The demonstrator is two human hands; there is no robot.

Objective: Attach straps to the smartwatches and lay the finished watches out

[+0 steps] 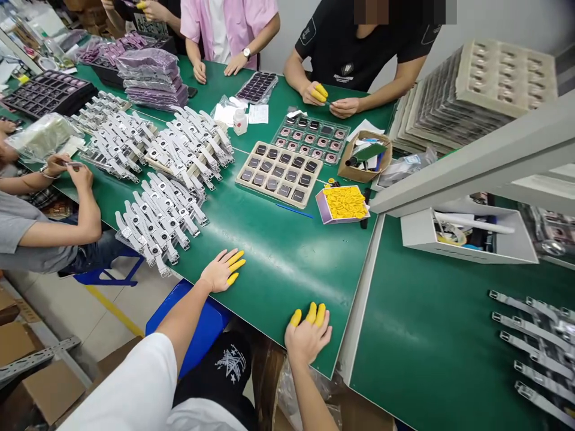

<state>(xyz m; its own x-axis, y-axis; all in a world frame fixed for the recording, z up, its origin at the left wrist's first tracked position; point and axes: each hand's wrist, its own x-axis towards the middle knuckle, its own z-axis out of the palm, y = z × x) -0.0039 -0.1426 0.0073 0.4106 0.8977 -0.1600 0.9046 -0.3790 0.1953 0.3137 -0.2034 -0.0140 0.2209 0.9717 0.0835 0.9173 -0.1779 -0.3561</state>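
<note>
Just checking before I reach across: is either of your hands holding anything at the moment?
No, the left hand and the right hand both lie flat and empty on the green table, apart from the watches.

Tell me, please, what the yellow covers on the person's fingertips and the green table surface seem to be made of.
The yellow covers on the left hand and right hand look like thin rubber or latex: they cling tightly and look matte. The green table surface seems a smooth rubber or vinyl mat, with a soft sheen.

White short sleeve on the left arm; yellow finger cots on three fingertips of the left hand [221, 270] and the right hand [308, 335]; black shorts with a white print.
</note>
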